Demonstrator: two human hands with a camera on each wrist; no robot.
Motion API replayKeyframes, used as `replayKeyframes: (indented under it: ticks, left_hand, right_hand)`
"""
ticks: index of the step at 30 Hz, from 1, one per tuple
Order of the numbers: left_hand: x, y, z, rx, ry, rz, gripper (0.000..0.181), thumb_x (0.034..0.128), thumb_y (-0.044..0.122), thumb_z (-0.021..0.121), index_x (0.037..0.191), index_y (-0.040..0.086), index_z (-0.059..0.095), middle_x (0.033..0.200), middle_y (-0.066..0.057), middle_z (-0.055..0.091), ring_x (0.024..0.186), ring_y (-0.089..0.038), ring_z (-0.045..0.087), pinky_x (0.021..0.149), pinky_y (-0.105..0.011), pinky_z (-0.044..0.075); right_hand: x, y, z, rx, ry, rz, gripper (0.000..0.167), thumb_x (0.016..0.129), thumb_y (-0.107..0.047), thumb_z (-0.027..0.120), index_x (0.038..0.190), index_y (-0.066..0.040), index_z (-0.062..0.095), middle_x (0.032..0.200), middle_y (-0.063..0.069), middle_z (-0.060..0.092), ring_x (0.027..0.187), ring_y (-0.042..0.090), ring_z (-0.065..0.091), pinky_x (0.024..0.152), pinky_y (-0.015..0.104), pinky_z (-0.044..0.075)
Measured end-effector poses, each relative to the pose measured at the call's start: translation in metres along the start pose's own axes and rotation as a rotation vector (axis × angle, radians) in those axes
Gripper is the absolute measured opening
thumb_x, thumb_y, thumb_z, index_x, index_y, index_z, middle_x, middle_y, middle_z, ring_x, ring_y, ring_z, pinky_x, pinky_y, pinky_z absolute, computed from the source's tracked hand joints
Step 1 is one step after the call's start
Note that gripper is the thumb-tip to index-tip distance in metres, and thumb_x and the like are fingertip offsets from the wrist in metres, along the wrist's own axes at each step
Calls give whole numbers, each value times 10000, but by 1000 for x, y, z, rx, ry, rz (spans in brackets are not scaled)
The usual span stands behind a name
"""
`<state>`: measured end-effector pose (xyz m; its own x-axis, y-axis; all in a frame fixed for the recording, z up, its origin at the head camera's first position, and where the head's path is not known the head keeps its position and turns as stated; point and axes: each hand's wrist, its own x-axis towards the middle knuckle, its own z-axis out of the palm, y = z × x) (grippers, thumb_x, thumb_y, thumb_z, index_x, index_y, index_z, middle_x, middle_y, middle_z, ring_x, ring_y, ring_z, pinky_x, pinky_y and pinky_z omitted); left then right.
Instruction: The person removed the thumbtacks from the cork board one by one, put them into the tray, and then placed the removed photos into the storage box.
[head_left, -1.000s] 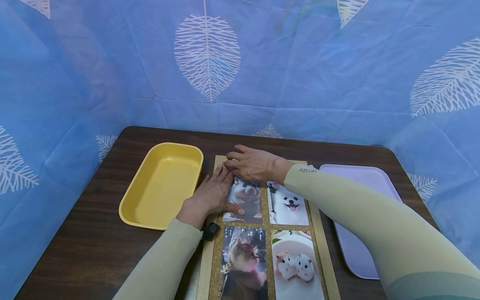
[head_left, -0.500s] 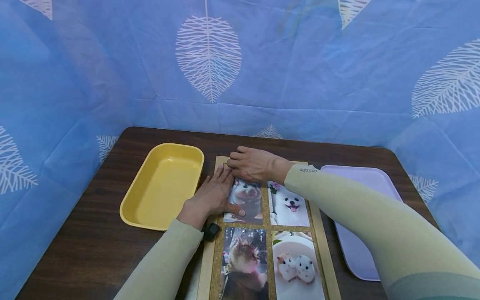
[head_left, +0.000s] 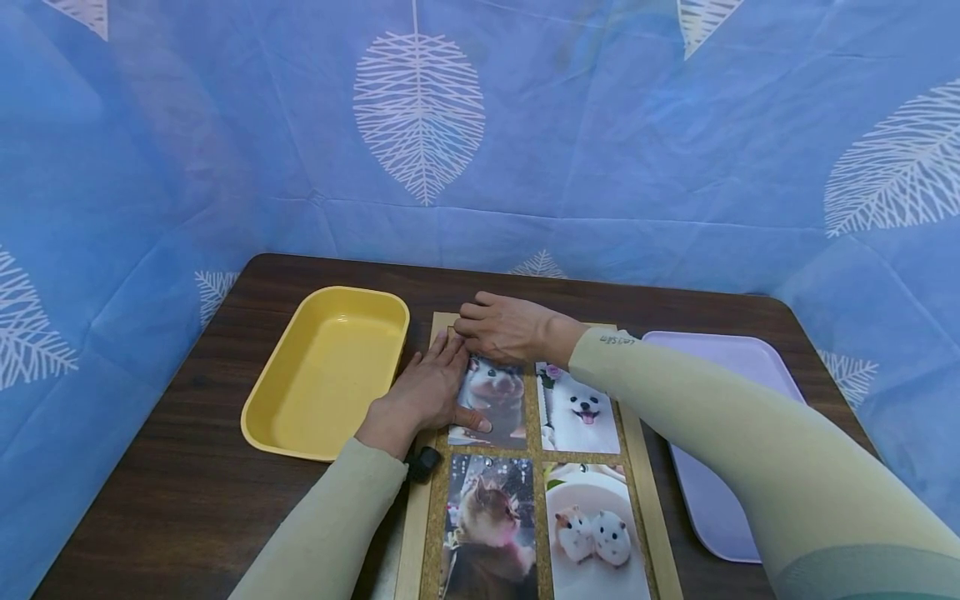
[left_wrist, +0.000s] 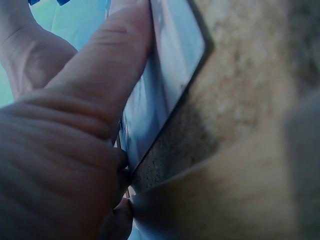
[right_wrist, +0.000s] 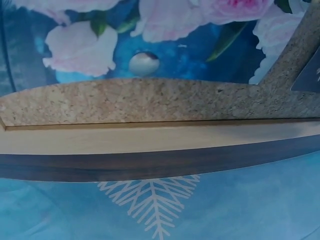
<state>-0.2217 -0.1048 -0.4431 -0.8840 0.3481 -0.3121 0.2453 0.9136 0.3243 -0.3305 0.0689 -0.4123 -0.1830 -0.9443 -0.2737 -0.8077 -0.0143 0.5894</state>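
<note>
On a wood-framed corkboard (head_left: 418,517), a hamster-like animal photo (head_left: 493,392) lies at the upper left. My left hand (head_left: 423,385) rests flat on its left side, thumb spread across its lower part. The thumb also presses along the photo's edge (left_wrist: 167,90) in the left wrist view. My right hand (head_left: 510,329) is at the photo's top edge, its fingers bent beside the left fingertips; whatever lies under them is hidden. A silver thumbtack (right_wrist: 144,64) sits in a flowered photo in the right wrist view, where no fingers show.
Beside the upper-left photo is a white dog photo (head_left: 581,412). Below are a squirrel photo (head_left: 487,525) and a two-hamster photo (head_left: 596,533), both tacked at the top. A yellow tray (head_left: 322,383) stands left, a lilac tray (head_left: 712,492) right. A leaf-print curtain (head_left: 637,150) hangs behind.
Both hands stay at the upper-left photo. The right fingers draw in slightly toward the photo's top edge; otherwise only a tiny shift of the view shows.
</note>
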Motion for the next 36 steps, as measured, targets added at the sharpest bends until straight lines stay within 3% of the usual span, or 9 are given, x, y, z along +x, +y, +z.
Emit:
replayKeyframes:
  ticks: [5, 13, 23, 36]
  left_hand:
    - [-1, 0, -1, 1, 2, 2, 1281, 819, 727, 762, 1708, 150, 42, 1787, -49, -31, 1648, -291, -70, 1312, -587, 146]
    - [-2, -1, -1, 11, 11, 18, 1285, 826, 736, 749, 1704, 125, 36, 1785, -67, -8, 1647, -294, -70, 1316, -570, 149]
    - [-7, 0, -1, 72, -19, 22, 1342, 784, 810, 725, 1706, 134, 22, 1781, -60, -80, 1643, -291, -108, 1315, -588, 125]
    - [-8, 1, -2, 67, -41, 16, 1370, 770, 807, 744, 1705, 132, 5, 1775, -61, -103, 1641, -292, -118, 1318, -581, 119]
  right_hand:
    - [0, 0, -2, 20, -17, 5, 313, 1133, -389, 477, 1268, -211, 697, 1341, 29, 587, 1144, 251, 495, 941, 430, 413]
    - [0, 2, -1, 153, 9, 59, 346, 1076, -416, 605, 1318, -195, 716, 1404, 55, 597, 1259, 282, 514, 1036, 468, 449]
    - [-1, 2, 0, 143, 24, 66, 380, 1054, -433, 636, 1332, -185, 711, 1404, 51, 605, 1264, 276, 520, 1026, 463, 454]
    - [0, 0, -2, 130, 0, 59, 343, 1077, -411, 594, 1304, -184, 717, 1404, 42, 600, 1300, 272, 516, 1056, 471, 447]
